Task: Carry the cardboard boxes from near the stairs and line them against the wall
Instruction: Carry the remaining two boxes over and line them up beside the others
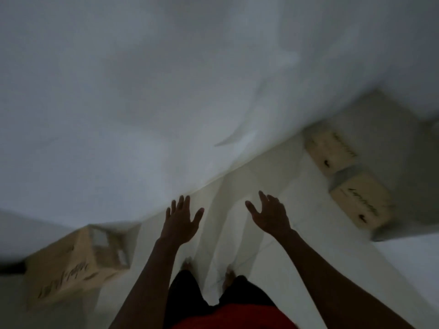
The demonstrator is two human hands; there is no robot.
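Note:
Three brown cardboard boxes with dark printed lettering are in view, all blurred. One box (pixel 76 262) stands at the lower left, against the white wall (pixel 142 103). Two boxes sit at the right, the farther box (pixel 331 149) touching the nearer box (pixel 361 200) in a row. My left hand (pixel 181 219) and my right hand (pixel 270 213) are stretched out in front of me over the pale floor, fingers spread, holding nothing. Neither hand touches a box.
The pale tiled floor (pixel 249 186) runs between the boxes along the foot of the wall. My bare feet (pixel 228 279) and dark shorts show at the bottom centre. A grey raised ledge or step (pixel 408 176) lies behind the two right boxes.

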